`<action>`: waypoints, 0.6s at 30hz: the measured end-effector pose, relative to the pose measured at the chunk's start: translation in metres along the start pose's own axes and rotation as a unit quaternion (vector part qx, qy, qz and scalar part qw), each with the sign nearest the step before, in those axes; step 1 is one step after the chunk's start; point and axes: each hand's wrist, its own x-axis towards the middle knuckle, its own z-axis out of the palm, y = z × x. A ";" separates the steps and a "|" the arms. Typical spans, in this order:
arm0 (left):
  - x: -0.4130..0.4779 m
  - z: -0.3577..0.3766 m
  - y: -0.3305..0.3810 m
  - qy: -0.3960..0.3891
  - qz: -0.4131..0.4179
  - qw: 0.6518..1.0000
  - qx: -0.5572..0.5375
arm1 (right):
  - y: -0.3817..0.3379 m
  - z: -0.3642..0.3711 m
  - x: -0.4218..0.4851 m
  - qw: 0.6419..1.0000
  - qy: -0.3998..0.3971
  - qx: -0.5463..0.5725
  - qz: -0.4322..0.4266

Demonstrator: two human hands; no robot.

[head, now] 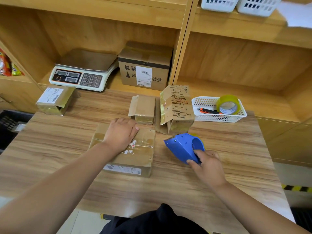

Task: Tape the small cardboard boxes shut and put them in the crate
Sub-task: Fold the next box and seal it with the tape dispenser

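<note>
While I look down through the head camera: both my bare hands are over the wooden desk (50, 141).
Left hand: my left hand (120, 132) lies palm down on top of the flat box (135, 156), fingers straight and close together, reaching its far edge.
Flat box: it sits on the desk in front of me with its flaps down; old tape and torn white label scraps mark the top, and a white label shows on the near side.
Right hand: my right hand (208, 164) grips the blue tape dispenser (182, 147), thumb on its side and fingers curled round the handle.
Tape dispenser: just right of the flat box and apart from it; I cannot tell whether it touches the desk.
Small box: a small box (143, 107) stands just beyond my left hand, one flap open on its left.
Printed box: a printed box (177, 107) with black circuit lines stands beside the small box on the right, tilted, its near end open.
Labelled box: a labelled box (54, 100) lies well apart at the desk's far left, its end flap open.
Crate: a dark crate (8, 124) shows partly at the left edge, lower than the desk.
Basket: a white basket (219, 118) on the right holds a tape roll (228, 104) and an orange-black knife (206, 111).
Shelf: a scale (84, 71) and a big carton (145, 68) stand side by side behind the desk.
</note>
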 end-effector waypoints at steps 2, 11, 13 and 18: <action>-0.002 -0.005 0.006 -0.014 0.017 1.000 0.008 | -0.009 -0.007 0.004 0.999 0.018 0.008 -0.033; -0.031 -0.058 0.044 -0.021 0.079 0.940 -0.330 | -0.036 -0.024 0.011 0.983 0.066 0.015 -0.172; -0.033 -0.066 0.041 -0.025 0.081 0.942 -0.326 | -0.044 -0.028 0.012 0.977 0.070 0.016 -0.198; -0.035 -0.075 0.025 -0.012 0.062 0.937 -0.342 | -0.065 -0.036 0.014 0.971 0.066 0.008 -0.229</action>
